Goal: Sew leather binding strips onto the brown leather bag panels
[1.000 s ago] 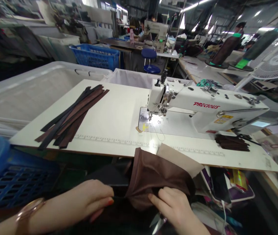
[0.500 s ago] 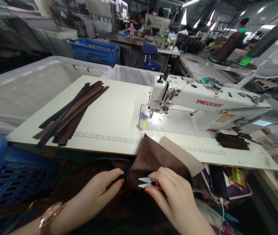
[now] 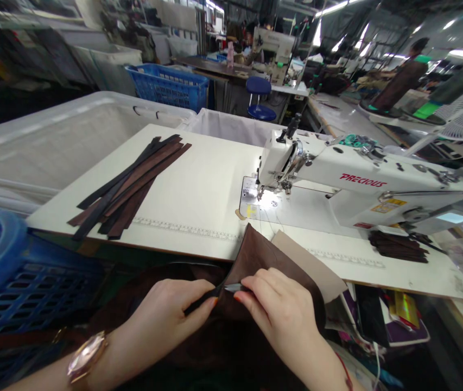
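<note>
While the left hand (image 3: 178, 309) pinches a black edge (image 3: 201, 300) against the brown cloth (image 3: 261, 252) at the front of the desk (image 3: 198, 184), the right hand (image 3: 286, 304) is curled round scissors (image 3: 234, 287), tips pointing left. That grip hides the handles, forearms (image 3: 123, 350) get cut off, and the lower cloth's kinda lost in shadow.

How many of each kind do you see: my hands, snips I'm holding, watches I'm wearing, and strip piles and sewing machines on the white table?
Hands: 2 (left hand, right hand)
Snips: 1
Watch: 1
Strip piles on the white table: 2 (long strips, short strips)
Sewing machine: 1
Total: 7
</note>
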Motion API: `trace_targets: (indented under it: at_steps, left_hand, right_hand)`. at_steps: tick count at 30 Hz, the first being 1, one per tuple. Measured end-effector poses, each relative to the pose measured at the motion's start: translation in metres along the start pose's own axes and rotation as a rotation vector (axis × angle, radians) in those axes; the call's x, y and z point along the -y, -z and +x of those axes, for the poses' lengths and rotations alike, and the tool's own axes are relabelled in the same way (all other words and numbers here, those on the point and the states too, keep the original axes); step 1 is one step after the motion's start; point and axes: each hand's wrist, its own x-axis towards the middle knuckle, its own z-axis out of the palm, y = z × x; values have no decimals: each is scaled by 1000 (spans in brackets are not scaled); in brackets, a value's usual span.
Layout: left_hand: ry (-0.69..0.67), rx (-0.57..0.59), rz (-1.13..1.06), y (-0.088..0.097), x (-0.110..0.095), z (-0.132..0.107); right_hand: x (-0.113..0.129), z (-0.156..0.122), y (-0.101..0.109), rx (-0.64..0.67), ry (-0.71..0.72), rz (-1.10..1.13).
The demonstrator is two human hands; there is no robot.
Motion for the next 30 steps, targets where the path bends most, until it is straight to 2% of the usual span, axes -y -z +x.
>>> trace_targets:
  at_steps: [9,15,19,22,26,28,30]
  left_hand:
    - [-41,-26,135,1,-3,0]
    - [-135,-71,132,0,-1,-1]
    - [-140,-56,76,3,0,0]
    - [-113,-46,-6,9,-3,1]
    - [-64,6,-82,18,-8,1]
    - [-39,44,-103,19,-10,1]
    - [-20,77,-127,18,-10,1]
  right_hand:
    - [1,3,2,-9,57,-78]
    - [2,2,1,-24,138,-139]
    - [-1,4,0,-9,148,-103]
    - [-2,1,-1,-32,117,-18]
    - [7,-13,-14,-50,-62,210]
    - [16,-21,-27,-76,-127,211]
    - [21,-26,-40,-114,-128,132]
